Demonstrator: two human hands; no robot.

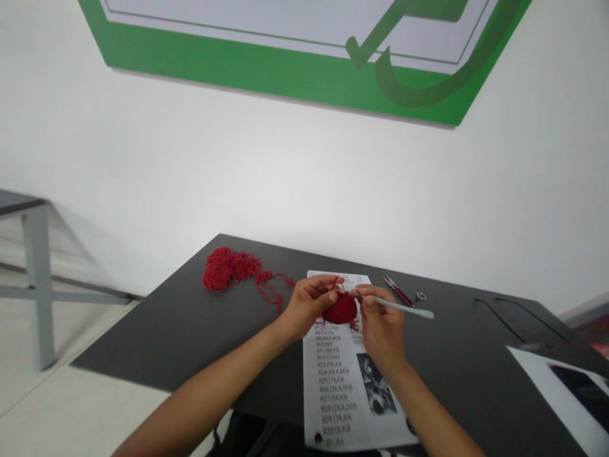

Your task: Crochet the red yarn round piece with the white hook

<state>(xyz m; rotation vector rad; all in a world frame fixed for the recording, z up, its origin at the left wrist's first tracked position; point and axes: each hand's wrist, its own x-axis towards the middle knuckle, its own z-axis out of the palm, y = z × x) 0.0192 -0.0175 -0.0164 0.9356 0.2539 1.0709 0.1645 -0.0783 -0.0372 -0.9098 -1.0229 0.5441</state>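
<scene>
Between my hands is a red crochet piece (340, 308), rounded in shape, held above a printed pattern sheet (333, 393). My left hand (309, 301) pinches its left edge, with red yarn running over the fingers. In my right hand (383, 324) is a crochet hook (404, 307) with a pale grey handle that points out to the right. The hook's tip meets the upper edge of the piece, where the fingers partly hide it. A loose strand of red yarn (272, 293) trails from the left toward my left hand.
A tangled ball of red yarn (219, 270) lies at the table's back left. Small scissors or snips (398, 291) and a small ring-like metal item (420, 296) lie right of the sheet. Glasses (504, 320) and a white sheet with a dark device (578, 384) are farther right. A wall stands behind the dark table (190, 330).
</scene>
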